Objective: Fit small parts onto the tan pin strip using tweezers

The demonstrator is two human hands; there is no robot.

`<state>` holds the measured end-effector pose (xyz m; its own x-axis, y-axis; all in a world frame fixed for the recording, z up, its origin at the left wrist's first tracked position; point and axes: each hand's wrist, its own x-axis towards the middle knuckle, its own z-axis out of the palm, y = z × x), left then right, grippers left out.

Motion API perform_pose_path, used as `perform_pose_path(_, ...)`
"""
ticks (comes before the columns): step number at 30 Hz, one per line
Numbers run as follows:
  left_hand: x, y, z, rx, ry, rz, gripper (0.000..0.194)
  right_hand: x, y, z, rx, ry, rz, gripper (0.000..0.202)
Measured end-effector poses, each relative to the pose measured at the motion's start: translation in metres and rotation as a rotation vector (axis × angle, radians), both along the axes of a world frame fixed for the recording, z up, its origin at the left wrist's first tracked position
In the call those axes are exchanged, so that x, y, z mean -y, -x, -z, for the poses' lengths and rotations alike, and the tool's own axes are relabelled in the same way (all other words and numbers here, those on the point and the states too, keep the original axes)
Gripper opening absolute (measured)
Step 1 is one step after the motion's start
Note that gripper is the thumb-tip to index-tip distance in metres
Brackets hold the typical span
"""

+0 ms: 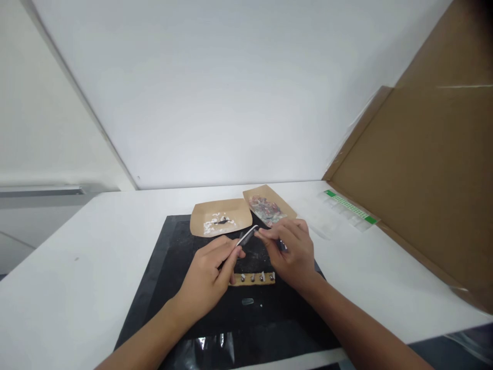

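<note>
My left hand [213, 264] is closed, its thumb and fingers pinching a thin, narrow strip [247, 235] with a white edge and a darker, shiny face. The strip slants up to the right. At its upper end, my right hand [290, 249] is closed in a pinch; whatever small thing those fingertips hold is too small to make out. Below both hands lies a wooden bar [257, 279] carrying several small metallic studs with whitish bits on them. My left hand covers its left end. A clear, nail-shaped piece [247, 301] rests on the black mat [208, 318] nearer me.
A brown paper tray [197, 211] at the back holds white bits and a small black piece. Beside it, another brown tray [262, 190] contains a plastic bag of reddish and greenish pieces. Clear packaging with a green strip [350, 205] lies right, near a cardboard panel [431, 169].
</note>
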<state>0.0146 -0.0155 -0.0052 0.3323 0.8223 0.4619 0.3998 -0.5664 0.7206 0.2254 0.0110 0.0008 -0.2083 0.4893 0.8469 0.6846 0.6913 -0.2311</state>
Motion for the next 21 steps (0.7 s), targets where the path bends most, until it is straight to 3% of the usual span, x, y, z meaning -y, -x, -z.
perform_pose_path(5,-0.0005,-0.0009,0.0019,0.003,-0.004,0.007,0.026,0.0009,0.0017,0.0011,0.039,0.041,-0.06,0.015)
perform_pose_path(10,-0.0006,-0.0006,0.0022,-0.004,-0.008,-0.003,0.026,0.0001,0.0004,0.0014,-0.006,0.025,0.007,0.015)
perform_pose_path(15,-0.0009,0.0,0.0027,-0.018,-0.003,0.003,0.026,0.0006,0.0007,0.0022,0.074,0.054,-0.077,0.013)
perform_pose_path(21,-0.0006,-0.0004,0.0033,-0.004,0.002,0.0,0.027,-0.0005,0.0002,0.0033,0.032,0.043,-0.019,0.013)
